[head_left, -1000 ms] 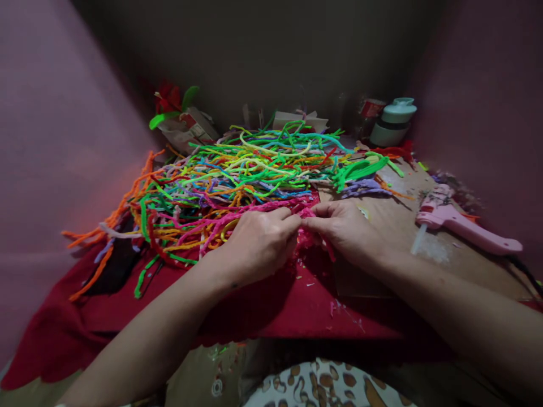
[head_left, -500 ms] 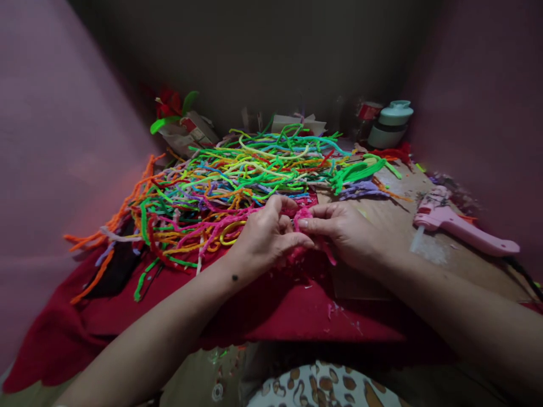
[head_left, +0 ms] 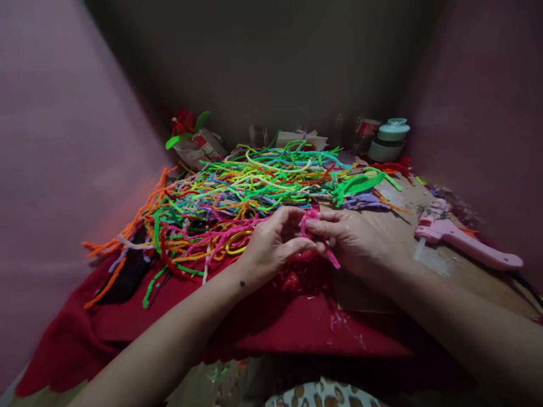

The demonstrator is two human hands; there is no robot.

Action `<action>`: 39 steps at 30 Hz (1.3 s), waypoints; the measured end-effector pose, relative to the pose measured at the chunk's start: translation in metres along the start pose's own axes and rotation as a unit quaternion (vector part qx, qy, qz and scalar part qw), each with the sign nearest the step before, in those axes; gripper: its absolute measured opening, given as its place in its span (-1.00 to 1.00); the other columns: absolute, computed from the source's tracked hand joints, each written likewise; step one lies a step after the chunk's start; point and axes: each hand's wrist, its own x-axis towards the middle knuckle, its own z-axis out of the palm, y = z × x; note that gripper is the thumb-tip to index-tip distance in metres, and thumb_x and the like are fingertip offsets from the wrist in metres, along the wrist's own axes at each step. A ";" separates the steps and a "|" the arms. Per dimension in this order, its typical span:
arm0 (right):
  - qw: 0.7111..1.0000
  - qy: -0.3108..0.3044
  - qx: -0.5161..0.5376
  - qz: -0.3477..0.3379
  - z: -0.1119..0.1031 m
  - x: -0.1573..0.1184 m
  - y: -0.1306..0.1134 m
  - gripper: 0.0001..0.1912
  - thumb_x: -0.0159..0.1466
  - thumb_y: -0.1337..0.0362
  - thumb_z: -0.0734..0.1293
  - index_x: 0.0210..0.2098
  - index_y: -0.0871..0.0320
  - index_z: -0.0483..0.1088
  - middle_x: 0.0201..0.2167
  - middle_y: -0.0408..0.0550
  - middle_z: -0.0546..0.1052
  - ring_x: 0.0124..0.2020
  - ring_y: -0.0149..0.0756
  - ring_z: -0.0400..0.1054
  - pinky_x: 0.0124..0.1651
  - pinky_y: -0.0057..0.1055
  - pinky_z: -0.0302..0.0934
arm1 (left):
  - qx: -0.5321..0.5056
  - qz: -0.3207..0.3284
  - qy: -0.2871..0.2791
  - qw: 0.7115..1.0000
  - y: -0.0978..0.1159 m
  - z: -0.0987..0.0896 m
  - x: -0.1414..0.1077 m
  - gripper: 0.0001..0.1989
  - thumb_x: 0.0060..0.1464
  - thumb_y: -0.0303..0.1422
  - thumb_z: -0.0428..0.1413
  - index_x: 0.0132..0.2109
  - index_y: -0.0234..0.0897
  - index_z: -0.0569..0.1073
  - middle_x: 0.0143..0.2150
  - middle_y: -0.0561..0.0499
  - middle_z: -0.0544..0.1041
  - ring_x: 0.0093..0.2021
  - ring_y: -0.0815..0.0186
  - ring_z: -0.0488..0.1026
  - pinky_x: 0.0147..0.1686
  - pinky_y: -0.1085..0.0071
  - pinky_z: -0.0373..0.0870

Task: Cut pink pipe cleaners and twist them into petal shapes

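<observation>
Between my two hands is a pink pipe cleaner (head_left: 311,217), bent into a small looped bunch, with one end trailing down to the right. My left hand (head_left: 278,237) curls around its left side, thumb and fingers closed toward it. From the right, my right hand (head_left: 350,234) pinches it between thumb and forefinger. The fingers partly hide its shape. Just beyond my hands spreads a big heap of pipe cleaners (head_left: 263,175) in green, yellow, orange, pink, blue and purple. A yellow loop (head_left: 237,243) lies left of my left hand.
On a brown board (head_left: 382,299) at the right lies a pink glue gun (head_left: 462,234) with a dark cord. A jar with a pale teal lid (head_left: 390,138) stands at the back right. A red cloth (head_left: 169,322) covers the table. Red flowers with green leaves (head_left: 186,127) stand back left.
The whole view has shifted slightly, with things appearing lower. My fingers have moved a little around the pink pipe cleaner, which stays between both hands.
</observation>
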 end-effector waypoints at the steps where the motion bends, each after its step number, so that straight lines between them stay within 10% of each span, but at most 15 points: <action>1: 1.000 0.001 0.000 -0.006 0.000 0.000 -0.001 -0.82 0.00 0.24 0.44 -0.54 0.23 0.42 -0.65 -0.18 0.39 -0.69 -0.55 0.19 -0.64 -0.58 0.11 | 0.028 0.013 0.007 0.999 -0.002 -0.001 0.000 -0.68 -0.06 -0.46 0.17 -0.11 -0.27 0.31 -0.26 0.05 0.48 -0.27 0.37 0.49 -0.20 0.42 0.41; 17: 0.987 0.100 -0.082 -0.093 -0.001 -0.002 -0.004 -0.81 0.08 0.19 0.39 -0.53 0.20 0.44 -0.66 -0.18 0.39 -0.68 -0.52 0.17 -0.66 -0.56 0.01 | 0.002 -0.104 -0.027 0.994 0.011 -0.007 -0.001 -0.77 0.04 -0.26 0.12 -0.17 -0.27 0.34 -0.53 0.12 0.42 -0.67 0.42 0.40 -0.71 0.54 0.34; 32: 0.993 -0.043 -0.092 0.056 -0.007 -0.003 -0.010 -0.82 0.01 0.28 0.44 -0.54 0.21 0.36 -0.68 -0.22 0.36 -0.71 -0.52 0.18 -0.64 -0.53 0.07 | -0.057 -0.072 0.083 0.992 0.005 -0.021 0.005 -0.85 -0.04 -0.34 0.16 -0.34 -0.35 0.42 -0.50 0.07 0.48 -0.67 0.53 0.29 -0.71 0.61 0.18; 39: 0.965 0.092 -0.163 -0.181 0.003 -0.006 -0.005 -0.90 0.09 0.30 0.40 -0.47 0.20 0.41 -0.58 -0.19 0.43 -0.56 -0.49 0.28 -0.45 -0.50 0.18 | 0.037 -0.088 0.092 0.991 0.012 -0.009 0.002 -0.89 -0.03 -0.40 0.14 -0.43 -0.36 0.39 -0.65 0.12 0.39 -0.72 0.51 0.27 -0.73 0.61 0.15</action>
